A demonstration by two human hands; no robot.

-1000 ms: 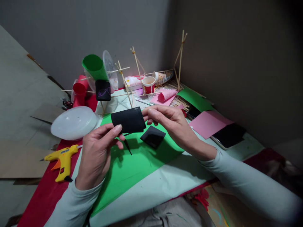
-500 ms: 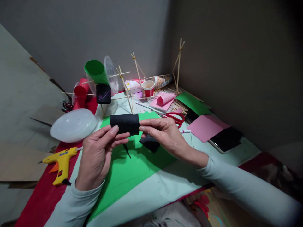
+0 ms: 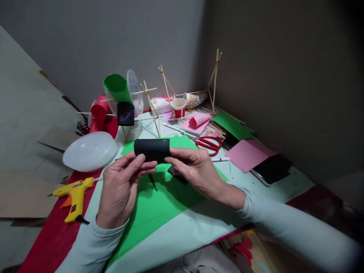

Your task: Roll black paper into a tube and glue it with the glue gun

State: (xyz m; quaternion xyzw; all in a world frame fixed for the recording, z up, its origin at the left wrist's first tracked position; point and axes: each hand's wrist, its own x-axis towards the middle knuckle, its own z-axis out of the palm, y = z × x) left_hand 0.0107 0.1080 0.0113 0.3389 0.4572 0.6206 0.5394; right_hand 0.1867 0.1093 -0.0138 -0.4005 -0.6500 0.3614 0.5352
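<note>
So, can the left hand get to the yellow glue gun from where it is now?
Probably yes. The glue gun lies uncovered on the red cloth beside the left hand, with nothing between. But that hand is pinching the black paper roll.

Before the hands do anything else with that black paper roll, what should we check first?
1. Both hands hold the black paper roll: ok. The left hand pinches its left end, the right hand its right end.
2. Roll is curled all the way round: cannot tell, the seam is out of sight.
3. Green sheet lies flat under the hands: ok.
4. Yellow glue gun is out of the way: ok, it lies on the red cloth left of the left hand, untouched.
5. Red scissors are apart from the fingers: ok, they lie behind the right hand.
6. Glue gun is hot: cannot tell.
</note>
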